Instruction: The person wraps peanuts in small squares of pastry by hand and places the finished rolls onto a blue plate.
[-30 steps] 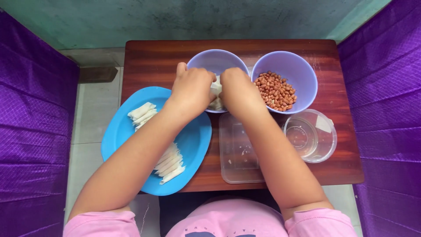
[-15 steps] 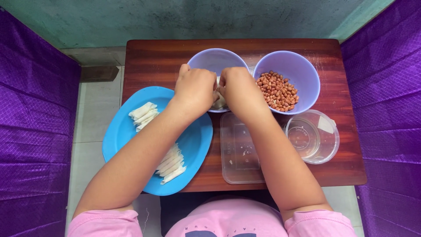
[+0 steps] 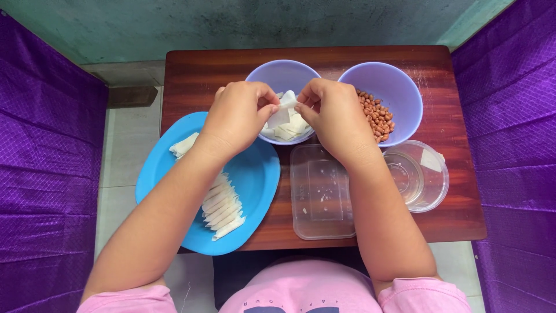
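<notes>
My left hand and my right hand meet over a lilac bowl and together pinch one small white wrapper sheet by its edges. More white sheets lie in that bowl beneath it. A second lilac bowl to the right holds reddish-brown peanuts. On a blue plate at the left lie several rolled white pastry sticks, partly hidden by my left forearm.
A clear rectangular plastic container sits at the front middle of the small wooden table. A clear round container stands at the right. Purple cloth walls close in both sides.
Both hands have drawn back slightly from the bowl, lifting a white sheet out and holding it spread between the fingertips.
</notes>
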